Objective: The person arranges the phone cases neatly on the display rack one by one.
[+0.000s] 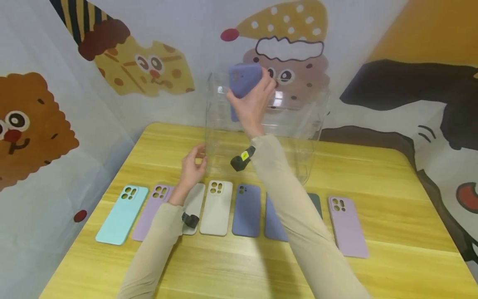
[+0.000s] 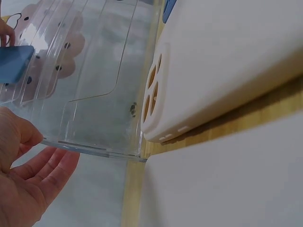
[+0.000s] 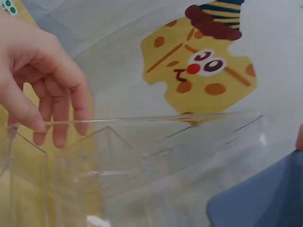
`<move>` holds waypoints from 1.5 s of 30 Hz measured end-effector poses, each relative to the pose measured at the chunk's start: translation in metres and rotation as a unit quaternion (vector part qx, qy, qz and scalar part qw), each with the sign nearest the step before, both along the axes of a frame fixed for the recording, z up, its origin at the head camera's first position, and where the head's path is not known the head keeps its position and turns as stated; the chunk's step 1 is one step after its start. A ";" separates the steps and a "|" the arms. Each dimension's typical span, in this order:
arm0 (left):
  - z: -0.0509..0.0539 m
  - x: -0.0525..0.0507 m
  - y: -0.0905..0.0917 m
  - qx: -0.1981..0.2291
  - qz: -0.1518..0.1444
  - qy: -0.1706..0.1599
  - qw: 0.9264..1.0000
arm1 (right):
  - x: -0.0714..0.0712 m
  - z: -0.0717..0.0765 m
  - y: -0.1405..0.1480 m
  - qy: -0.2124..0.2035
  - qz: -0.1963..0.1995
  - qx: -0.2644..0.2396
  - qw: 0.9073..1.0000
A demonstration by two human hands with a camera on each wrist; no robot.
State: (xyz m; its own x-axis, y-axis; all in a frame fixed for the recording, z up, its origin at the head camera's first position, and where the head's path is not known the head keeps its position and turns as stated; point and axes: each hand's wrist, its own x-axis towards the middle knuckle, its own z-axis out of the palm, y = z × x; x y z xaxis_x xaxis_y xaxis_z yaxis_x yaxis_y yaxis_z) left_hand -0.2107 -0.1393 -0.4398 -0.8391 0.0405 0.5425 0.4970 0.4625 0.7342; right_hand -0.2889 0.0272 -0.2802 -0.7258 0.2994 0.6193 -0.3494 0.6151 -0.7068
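My right hand (image 1: pixel 254 104) grips a blue-violet phone case (image 1: pixel 244 79) by its sides, holding it upright at the upper left part of a clear plastic display rack (image 1: pixel 219 141). Part of that case shows at the lower right of the right wrist view, where it looks blue (image 3: pixel 265 194). My left hand (image 1: pixel 193 168) pinches the rack's left edge. In the left wrist view, its thumb and fingers (image 2: pixel 57 172) lie on opposite sides of the clear wall. Whether the held case touches the rack, I cannot tell.
Phone cases lie in a row on the wooden table (image 1: pixel 209 265): turquoise (image 1: pixel 122 214), lilac (image 1: pixel 149 216), two white ones, including one white case (image 1: pixel 216 211), two blue ones, including one blue case (image 1: pixel 246 211), dark green (image 1: pixel 315 201) and pink-lilac (image 1: pixel 349 228). A cartoon-printed cloth (image 1: pixel 201 41) hangs behind.
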 end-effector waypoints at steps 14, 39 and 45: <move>0.000 0.000 0.001 0.020 -0.008 -0.003 1.000 | -0.006 -0.021 -0.027 -0.039 -0.055 -0.014 0.998; 0.001 0.001 0.004 0.002 0.000 0.025 1.000 | -0.005 -0.027 -0.037 -0.105 -0.083 -0.011 0.991; -0.001 0.000 0.003 0.006 0.001 0.026 1.000 | 0.002 -0.026 -0.025 -0.045 -0.059 0.000 0.997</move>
State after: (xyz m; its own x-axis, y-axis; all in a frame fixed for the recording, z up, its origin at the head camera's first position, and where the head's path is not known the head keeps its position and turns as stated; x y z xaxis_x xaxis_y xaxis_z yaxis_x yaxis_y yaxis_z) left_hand -0.2103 -0.1363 -0.4405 -0.8100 0.0318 0.5855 0.5333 0.4551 0.7131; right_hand -0.2866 0.0023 -0.3067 -0.7377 0.3861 0.5538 -0.2102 0.6482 -0.7319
